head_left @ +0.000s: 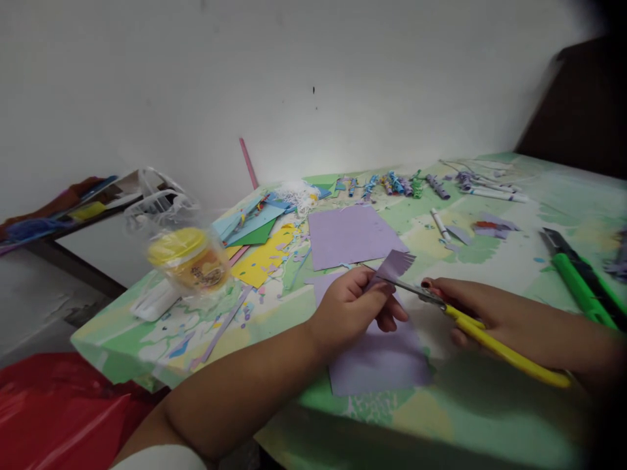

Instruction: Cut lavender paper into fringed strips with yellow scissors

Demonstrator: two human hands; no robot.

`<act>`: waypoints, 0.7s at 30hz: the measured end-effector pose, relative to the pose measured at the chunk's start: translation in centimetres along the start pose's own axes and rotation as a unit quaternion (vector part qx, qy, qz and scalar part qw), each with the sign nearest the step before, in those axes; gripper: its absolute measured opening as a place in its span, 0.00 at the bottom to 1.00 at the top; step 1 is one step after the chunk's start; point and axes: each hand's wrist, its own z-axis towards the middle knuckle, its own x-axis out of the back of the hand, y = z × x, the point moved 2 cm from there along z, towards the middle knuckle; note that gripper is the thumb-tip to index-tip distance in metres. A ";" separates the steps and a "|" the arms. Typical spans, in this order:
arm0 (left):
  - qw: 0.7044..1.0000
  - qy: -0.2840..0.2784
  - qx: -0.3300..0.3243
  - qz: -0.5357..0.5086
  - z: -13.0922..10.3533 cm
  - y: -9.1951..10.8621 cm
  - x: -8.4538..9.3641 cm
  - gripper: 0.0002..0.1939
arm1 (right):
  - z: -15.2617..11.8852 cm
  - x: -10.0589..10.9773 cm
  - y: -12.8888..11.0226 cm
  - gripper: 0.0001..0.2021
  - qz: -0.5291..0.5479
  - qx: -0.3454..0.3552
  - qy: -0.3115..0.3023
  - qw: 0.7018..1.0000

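Observation:
Between the thumb and fingers of my left hand [355, 303] is a small purple paper piece [394, 264] with slits along its far right edge. My right hand [482, 310] is closed on yellow-handled scissors [509, 352], whose blades point left and meet the paper piece near my left fingertips. Below my left hand lies a purple sheet [382, 365], partly covered by the hand. Another purple sheet [353, 235] lies flat just beyond it.
A plastic-wrapped tub with a yellow lid [179, 248] stands at the left. Coloured papers and scraps [267, 258] lie beside it. Curled paper rolls [392, 184] line the back. Markers [439, 225] and a green cutter [578, 287] are at the right.

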 end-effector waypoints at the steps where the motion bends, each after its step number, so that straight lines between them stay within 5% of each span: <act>1: 1.000 -0.002 0.004 0.005 0.0 0.0 0.0 0.10 | 0.0 -0.2 0.1 0.14 0.016 -0.006 -0.035 0.999; 4: 1.000 0.002 -0.001 0.012 -0.1 0.2 0.1 0.09 | 0.1 -0.3 0.1 0.15 0.043 -0.018 -0.081 0.996; 21: 0.997 0.017 0.005 0.075 0.1 0.6 0.4 0.08 | 0.3 -0.2 1.1 0.19 -0.038 -0.040 -0.015 0.998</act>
